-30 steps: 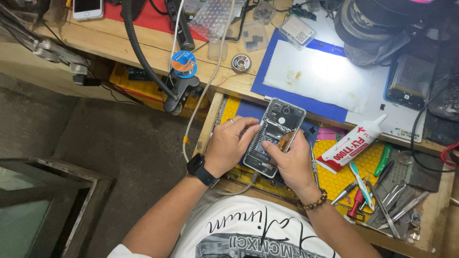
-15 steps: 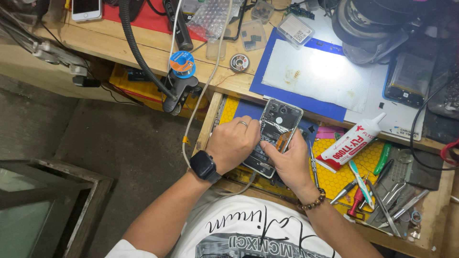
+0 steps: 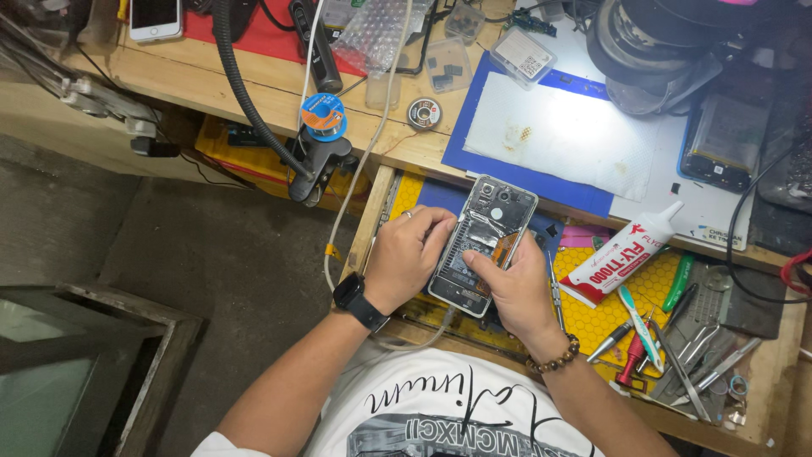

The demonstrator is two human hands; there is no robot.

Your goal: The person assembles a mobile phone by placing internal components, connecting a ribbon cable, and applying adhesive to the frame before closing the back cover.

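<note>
Phone (image 3: pixel 482 245), opened with its back cover off, sits between the two hands over the yellow mat (image 3: pixel 634 296) in the open drawer, its long axis tilted so the camera end points up and away from the person. Judging by what shows, the job is at an inner stage: the rear is already bare, with silvery shielding, a dark lower section and an orange flex visible near the right edge, while nothing like a back cover is fitted, so closing up still seems to lie ahead. The left hand (image 3: pixel 410 254) wraps the phone's left edge, fingers curled over onto the exposed face, gripping it steady; a black watch (image 3: pixel 359 300) sits on that wrist. The right hand (image 3: pixel 512 288) cups the lower right corner from beneath, its thumb and forefinger pinched at the orange part; whether a small tool or piece is held there I cannot tell, since the fingers hide it. So the phone lies directly in both hands, touching each, held just above the mat. A white glue tube (image 3: pixel 626 254) with a red label lies just right of the right hand, and tweezers and screwdrivers (image 3: pixel 668 347) lie further right on the mat. On the surface beyond, a blue mat (image 3: pixel 541 182) carries a white sheet.
</note>
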